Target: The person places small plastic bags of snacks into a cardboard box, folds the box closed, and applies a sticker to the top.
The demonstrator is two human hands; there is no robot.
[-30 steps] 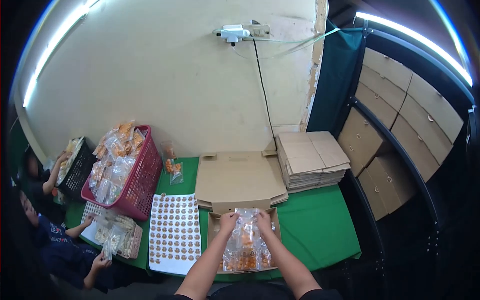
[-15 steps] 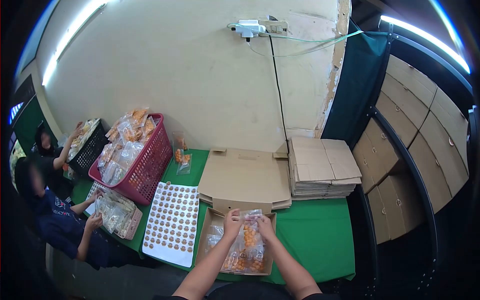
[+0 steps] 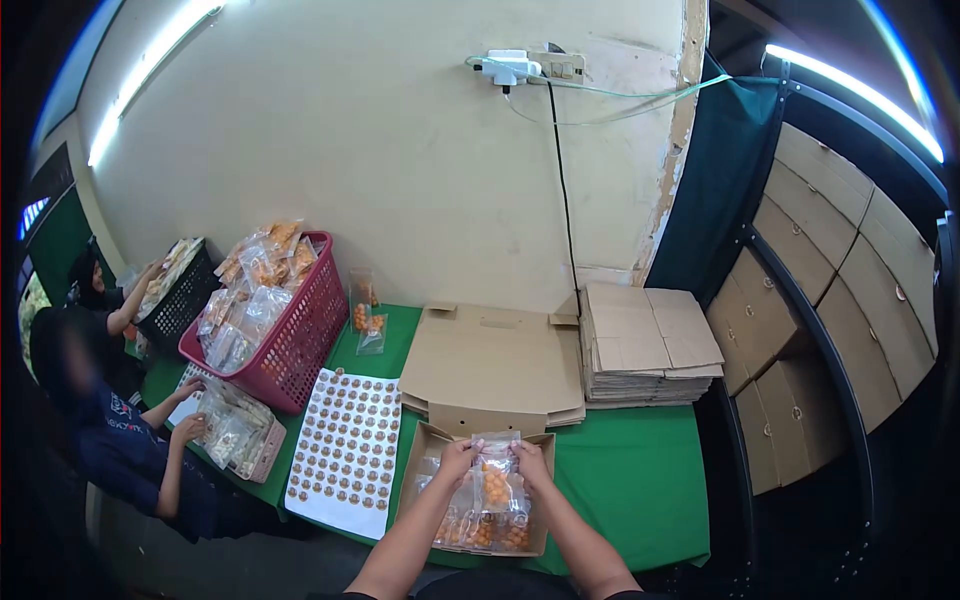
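My left hand [image 3: 459, 463] and my right hand [image 3: 530, 465] pinch the two upper corners of a clear plastic bag [image 3: 495, 484] with orange round pieces inside. The bag hangs over an open cardboard box [image 3: 421, 444], its lower part in front of other bags [image 3: 480, 530] with orange contents that lie in the box. To the left of the box is a white sheet [image 3: 340, 455] covered in rows of round brown stickers.
Behind the box lie flat cardboard pieces [image 3: 490, 360], with a stack of folded cartons [image 3: 655, 330] to their right. A pink crate [image 3: 318, 300] heaped with bags stands left. Two people work beyond it, one handling bags over a small basket [image 3: 268, 450].
My hands have spread slightly to the bag's two upper corners, and the bag's top now stretches flat between them. The view has shifted a little.
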